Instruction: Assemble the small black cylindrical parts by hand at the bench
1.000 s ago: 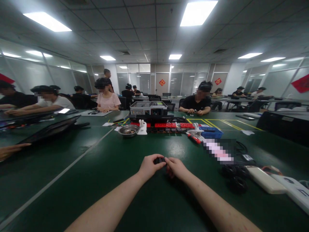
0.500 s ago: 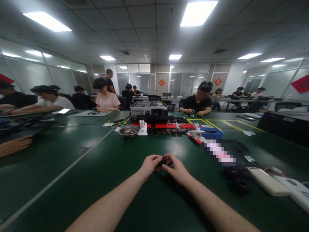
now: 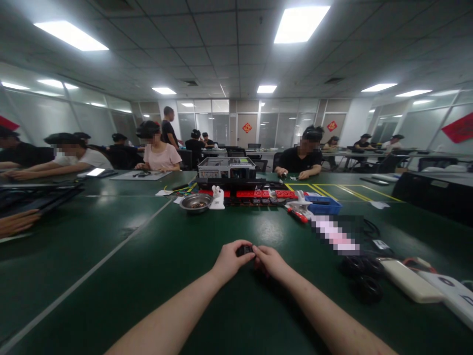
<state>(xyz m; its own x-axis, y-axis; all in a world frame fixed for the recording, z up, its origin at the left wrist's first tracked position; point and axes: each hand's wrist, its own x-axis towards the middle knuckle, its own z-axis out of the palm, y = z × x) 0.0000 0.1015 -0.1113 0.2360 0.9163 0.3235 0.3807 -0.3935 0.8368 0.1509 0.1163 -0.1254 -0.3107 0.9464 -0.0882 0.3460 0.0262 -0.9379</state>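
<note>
My left hand (image 3: 229, 260) and my right hand (image 3: 272, 261) meet over the green table (image 3: 155, 256), just in front of me. Both pinch a small black part (image 3: 244, 250) between their fingertips. The part is too small to name. Both forearms reach in from the bottom edge.
Beyond my hands lie a metal bowl (image 3: 195, 202), a white holder (image 3: 217, 197), a red and black tray (image 3: 258, 195), a blue bin (image 3: 325, 204) and an open computer case (image 3: 226, 167). Black rings (image 3: 364, 276) and white devices (image 3: 410, 281) lie right. Several people sit around; another person's hand (image 3: 16, 222) rests left.
My hands have dropped slightly toward the table and kept their grip on the small black part. The other person's hand at the left has drawn back toward the edge.
</note>
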